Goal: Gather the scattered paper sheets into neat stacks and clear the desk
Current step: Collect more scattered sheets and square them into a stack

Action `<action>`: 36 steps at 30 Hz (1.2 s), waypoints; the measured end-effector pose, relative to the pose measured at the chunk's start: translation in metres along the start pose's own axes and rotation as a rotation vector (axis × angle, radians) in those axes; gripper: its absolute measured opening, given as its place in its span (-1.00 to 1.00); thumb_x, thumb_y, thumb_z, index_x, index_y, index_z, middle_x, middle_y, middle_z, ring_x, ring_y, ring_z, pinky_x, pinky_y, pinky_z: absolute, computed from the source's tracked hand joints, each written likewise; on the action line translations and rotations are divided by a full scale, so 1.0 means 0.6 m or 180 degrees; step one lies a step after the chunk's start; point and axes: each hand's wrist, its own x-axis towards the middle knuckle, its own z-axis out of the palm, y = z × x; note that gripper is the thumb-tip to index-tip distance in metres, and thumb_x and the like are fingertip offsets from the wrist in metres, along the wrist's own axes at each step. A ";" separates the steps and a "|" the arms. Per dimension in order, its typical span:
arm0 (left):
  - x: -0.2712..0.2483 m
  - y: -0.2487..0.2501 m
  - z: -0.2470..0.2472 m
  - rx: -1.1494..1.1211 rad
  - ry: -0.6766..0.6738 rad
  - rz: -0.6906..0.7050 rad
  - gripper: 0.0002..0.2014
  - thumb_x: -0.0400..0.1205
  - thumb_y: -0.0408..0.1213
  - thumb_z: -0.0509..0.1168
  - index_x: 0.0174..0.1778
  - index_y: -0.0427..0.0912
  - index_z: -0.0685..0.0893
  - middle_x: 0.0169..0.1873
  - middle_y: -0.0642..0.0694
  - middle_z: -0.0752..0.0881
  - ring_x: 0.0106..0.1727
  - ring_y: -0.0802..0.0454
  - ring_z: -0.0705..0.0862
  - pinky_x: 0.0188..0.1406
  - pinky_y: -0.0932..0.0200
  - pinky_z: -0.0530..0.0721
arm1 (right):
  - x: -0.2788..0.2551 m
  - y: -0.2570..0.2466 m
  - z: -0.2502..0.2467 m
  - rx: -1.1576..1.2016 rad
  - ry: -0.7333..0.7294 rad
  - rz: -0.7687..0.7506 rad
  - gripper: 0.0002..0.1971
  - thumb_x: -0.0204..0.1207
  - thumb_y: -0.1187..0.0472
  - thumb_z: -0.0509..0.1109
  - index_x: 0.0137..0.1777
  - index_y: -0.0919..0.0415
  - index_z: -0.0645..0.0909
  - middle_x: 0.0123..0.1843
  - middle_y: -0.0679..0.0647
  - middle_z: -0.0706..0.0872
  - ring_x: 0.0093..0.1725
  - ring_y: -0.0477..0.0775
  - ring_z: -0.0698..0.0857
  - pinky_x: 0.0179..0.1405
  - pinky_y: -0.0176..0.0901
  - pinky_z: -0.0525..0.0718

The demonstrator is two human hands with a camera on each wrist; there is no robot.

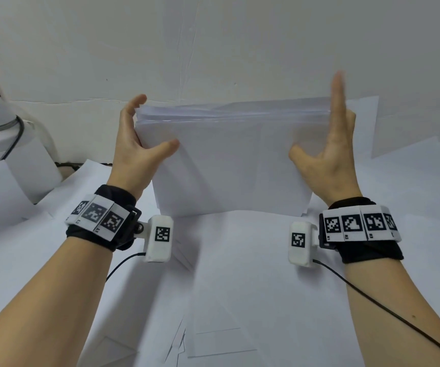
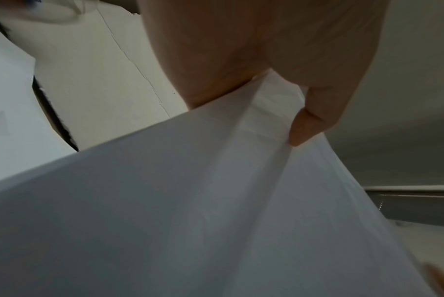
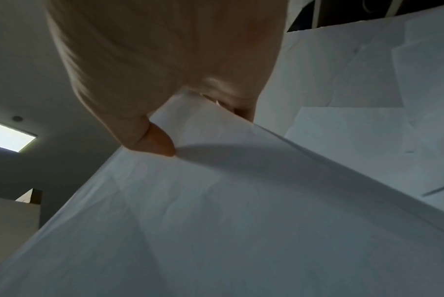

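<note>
We hold the stack (image 1: 227,160) upright on its lower edge over the loose sheets (image 1: 240,287), left hand (image 1: 136,144) curled round one side, right hand (image 1: 330,154) flat-fingered against the other; it looks light, floppy and slippery, so grip the side edges.

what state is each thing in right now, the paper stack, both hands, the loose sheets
paper stack: upright on its lower edge, held between both hands, top edges uneven
left hand: grips the stack's left edge, thumb in front, fingers curled behind
right hand: fingers straight against the stack's right edge, thumb in front
loose sheets: lying scattered and overlapping under the stack
</note>
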 end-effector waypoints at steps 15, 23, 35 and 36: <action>-0.017 -0.035 0.006 -0.0569 0.0147 -0.0675 -0.34 0.45 -0.26 0.53 0.47 -0.29 0.52 0.27 -0.23 0.77 0.27 -0.22 0.76 0.23 -0.14 0.72 | -0.008 0.031 0.019 0.1459 -0.0029 0.1663 -0.73 0.47 0.48 0.31 0.09 0.18 0.63 -0.16 -0.07 0.74 -0.19 -0.09 0.72 -0.21 -0.20 0.65; -0.013 -0.008 -0.002 0.0518 0.0039 0.0112 0.08 0.55 -0.35 0.51 0.78 0.15 -0.13 0.38 -0.16 0.62 0.29 0.06 0.72 0.32 0.10 0.68 | -0.008 0.038 0.018 0.1400 0.0007 0.1568 -0.74 0.44 0.49 0.29 -0.04 0.14 0.65 -0.14 -0.01 0.72 -0.15 -0.02 0.69 -0.15 -0.17 0.65; 0.007 0.007 -0.029 0.1724 -0.0082 0.1035 -0.59 0.61 -0.25 0.41 0.40 0.06 0.72 0.35 -0.03 0.57 0.32 0.12 0.60 0.02 0.06 0.71 | -0.010 0.037 0.017 0.1437 -0.0110 0.1559 -0.74 0.49 0.49 0.28 -0.05 0.13 0.66 -0.18 -0.08 0.74 -0.17 -0.08 0.71 -0.24 -0.29 0.64; 0.007 0.007 -0.031 0.1578 -0.0037 0.0949 -0.54 0.61 -0.23 0.39 0.47 0.09 0.66 0.35 -0.02 0.58 0.31 0.15 0.61 0.04 0.07 0.70 | -0.010 0.038 0.017 0.1454 -0.0115 0.1564 -0.74 0.49 0.49 0.28 -0.05 0.13 0.66 -0.17 -0.08 0.74 -0.17 -0.08 0.71 -0.25 -0.30 0.64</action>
